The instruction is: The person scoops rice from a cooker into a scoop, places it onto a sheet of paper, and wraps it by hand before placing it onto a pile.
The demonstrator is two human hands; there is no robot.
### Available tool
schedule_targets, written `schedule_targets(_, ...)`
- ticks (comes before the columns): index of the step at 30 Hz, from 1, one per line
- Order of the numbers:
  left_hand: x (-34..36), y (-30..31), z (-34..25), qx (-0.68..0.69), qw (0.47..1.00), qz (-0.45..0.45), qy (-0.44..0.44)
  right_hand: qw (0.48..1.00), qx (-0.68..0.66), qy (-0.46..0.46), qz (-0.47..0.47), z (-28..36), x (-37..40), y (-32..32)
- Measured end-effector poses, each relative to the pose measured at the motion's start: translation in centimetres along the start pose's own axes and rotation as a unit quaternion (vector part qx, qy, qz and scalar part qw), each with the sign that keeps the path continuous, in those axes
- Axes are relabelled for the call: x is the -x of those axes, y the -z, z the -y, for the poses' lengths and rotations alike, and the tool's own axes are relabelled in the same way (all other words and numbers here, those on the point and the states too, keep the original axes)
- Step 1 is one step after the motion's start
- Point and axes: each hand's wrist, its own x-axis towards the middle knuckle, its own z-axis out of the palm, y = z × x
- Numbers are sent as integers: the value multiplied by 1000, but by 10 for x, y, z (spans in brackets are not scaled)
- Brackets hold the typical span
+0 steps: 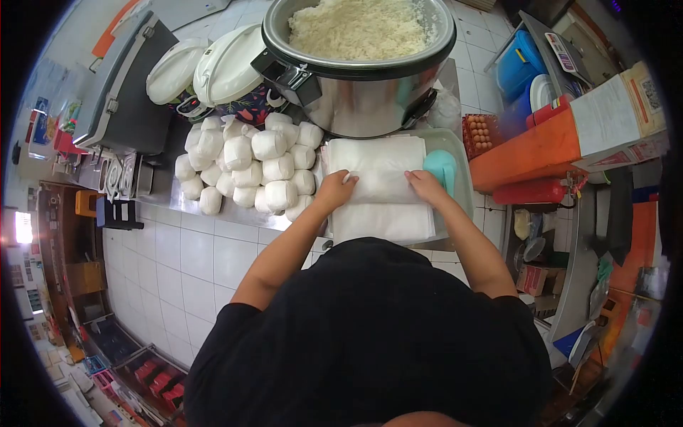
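My left hand (337, 191) pinches the left side of a thin white paper sheet (380, 186), and my right hand (427, 187) pinches its right side. Beneath the sheet lies a stack of white wrapping paper (384, 223) on a pale tray (462, 186). Close beside my right hand rests a turquoise scoop (442, 168), its full shape partly hidden. To the left of my left hand, several white paper-wrapped bundles (247, 175) are piled up. A large rice cooker (356, 107) full of cooked rice (356, 28) stands just beyond the paper.
Two lidded pots (231, 67) stand behind the bundles, near a grey cooler box (122, 85). On the right are a tray of eggs (479, 134), an orange panel (530, 153) and a red fire extinguisher (530, 192). White floor tiles (199, 249) show at the left.
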Motion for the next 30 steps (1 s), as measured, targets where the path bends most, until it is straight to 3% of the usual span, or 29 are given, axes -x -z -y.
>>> schedule_targets(2, -4, -5, 8, -13, 999, -11, -29, 999, 51, -4, 5, -1, -4, -4)
schedule_targets(4, 10, -2, 3, -51, 998, 4, -38, 982, 144, 57, -105, 8, 12, -15)
schedule_targets(9, 48, 2, -18, -103, 992, 69, 10, 972, 225, -62, 9, 44, 47, -25)
schedule_targets(11, 47, 5, -25, -155, 986, 62, -12, 948, 302, 58, -81, 49, 35, -20)
schedule_targets(12, 48, 8, -29, -153, 986, 60, -10, 948, 304, 59, -80, 49, 24, -14)
schedule_targets(14, 47, 12, -35, -159, 967, -23, -200, 902, 335, 258, -91, 50, -14, 3)
schedule_targets(15, 48, 4, -31, -157, 967, -23, -198, 901, 336, 258, -88, 55, -27, 8)
schedule_targets(17, 52, -16, -16, -148, 904, 78, -392, 889, 428, 146, 74, 68, -44, 12)
schedule_targets(18, 62, -11, -23, -181, 868, 109, -448, 889, 427, 147, 74, 72, -47, 10)
schedule_targets(20, 73, -21, -20, -202, 871, 94, -438, 851, 484, 139, 150, 77, -49, 8)
schedule_targets(21, 75, -25, -20, -222, 874, 77, -426, 851, 484, 139, 148, 78, -47, 8)
schedule_targets(23, 74, -28, -16, -235, 877, 94, -408, 912, 336, 168, 168, 76, -36, 11)
schedule_targets(26, 75, -31, -13, -181, 894, 96, -398, 926, 248, 232, 167, 75, 15, 9)
schedule_targets(28, 71, -30, -7, -158, 896, 150, -388, 933, 229, 228, 156, 60, 37, 1)
schedule_targets(30, 76, -21, -2, -153, 902, 97, -393, 942, 207, 222, 145, 47, 48, -5)
